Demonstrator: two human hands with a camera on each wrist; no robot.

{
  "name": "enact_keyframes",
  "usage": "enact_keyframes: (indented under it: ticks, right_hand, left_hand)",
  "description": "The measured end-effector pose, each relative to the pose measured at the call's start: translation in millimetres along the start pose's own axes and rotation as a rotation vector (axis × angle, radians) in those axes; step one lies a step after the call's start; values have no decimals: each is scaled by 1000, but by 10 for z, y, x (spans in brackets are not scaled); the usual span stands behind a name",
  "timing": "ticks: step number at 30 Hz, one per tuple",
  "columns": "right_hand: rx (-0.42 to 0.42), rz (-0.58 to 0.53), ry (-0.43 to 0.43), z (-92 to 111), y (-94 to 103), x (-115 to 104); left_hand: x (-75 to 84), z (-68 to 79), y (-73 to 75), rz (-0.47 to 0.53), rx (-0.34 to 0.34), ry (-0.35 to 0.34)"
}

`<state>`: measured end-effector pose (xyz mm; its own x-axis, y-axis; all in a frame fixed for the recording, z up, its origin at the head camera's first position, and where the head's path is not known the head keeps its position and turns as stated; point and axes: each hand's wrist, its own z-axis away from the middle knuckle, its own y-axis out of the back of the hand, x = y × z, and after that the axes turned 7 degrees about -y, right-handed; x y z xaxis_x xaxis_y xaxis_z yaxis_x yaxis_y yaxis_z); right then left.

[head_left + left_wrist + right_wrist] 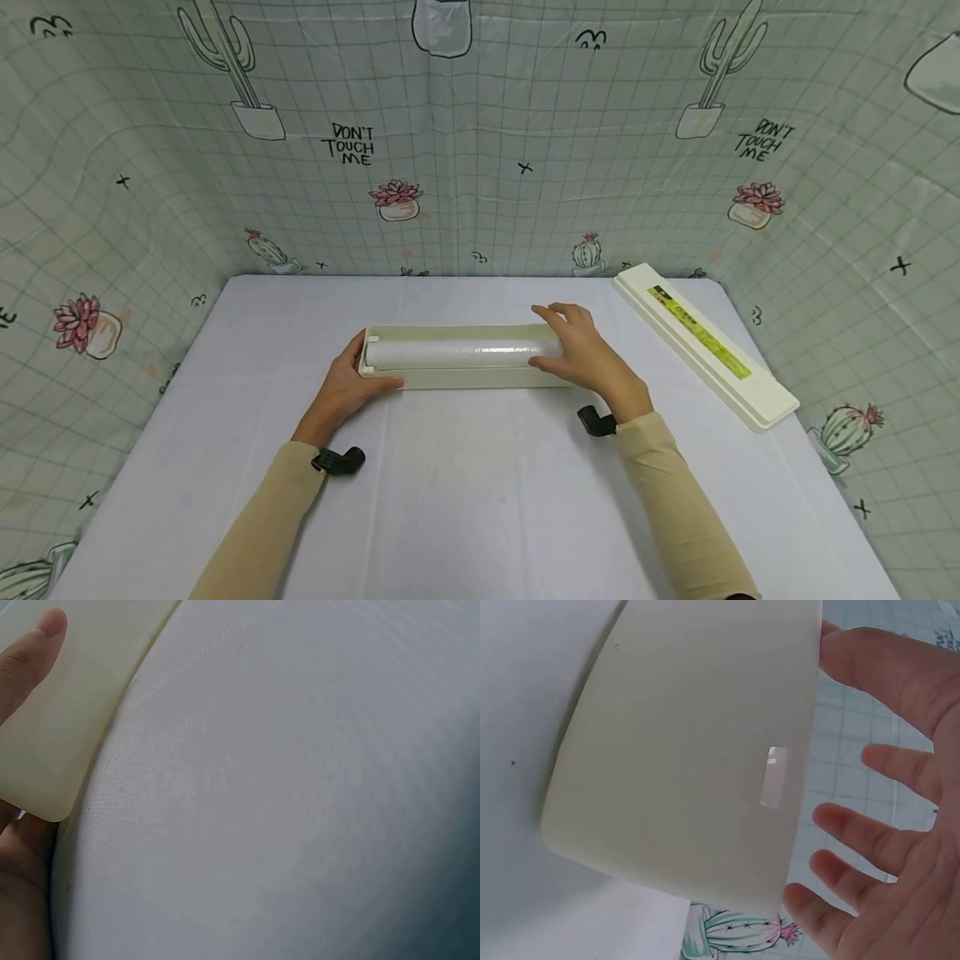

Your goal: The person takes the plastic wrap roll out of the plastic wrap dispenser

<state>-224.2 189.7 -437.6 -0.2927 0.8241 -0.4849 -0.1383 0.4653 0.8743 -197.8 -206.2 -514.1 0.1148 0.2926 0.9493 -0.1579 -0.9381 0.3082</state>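
A long cream-coloured cling film dispenser box (465, 380) lies crosswise on the table, its top off. Inside it, a shiny translucent roll of cling film (450, 353) runs nearly the full length. My left hand (347, 390) grips the box's left end, thumb along the front wall and fingers round the end; the left wrist view shows that thumb flat on the box wall (90, 697). Over the right end is my right hand (581, 350), fingers spread. In the right wrist view its thumb (870, 660) is at the upper edge of the box, the other fingers extended beside it.
A long cream lid (697, 342) with a yellow-green label lies slantwise at the right of the table, its near end by the table's right edge. A white cloth (450, 500) covers the table. Behind and at both sides hangs a patterned curtain (480, 217).
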Motion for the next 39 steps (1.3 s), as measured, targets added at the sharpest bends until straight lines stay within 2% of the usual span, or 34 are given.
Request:
enact_keyframes:
  ticks: [11,24,28,33,39]
  right_hand:
    - [-60,27,30,-40,19,-51]
    - [-62,51,62,-77,8,-57]
    - [-102,31,81,-131,-6,-51]
    - [-155,23,61,-190,-26,-46]
    - [-208,39,36,-218,-53,-35]
  left_hand:
    - [4,7,-10,-3,-3,1]
    - [30,-20,-22,0,-5,-8]
    - [36,-26,0,14,-2,-13]
    - [65,-21,35,2,-7,-23]
    - [105,-37,68,-10,-56,-30]
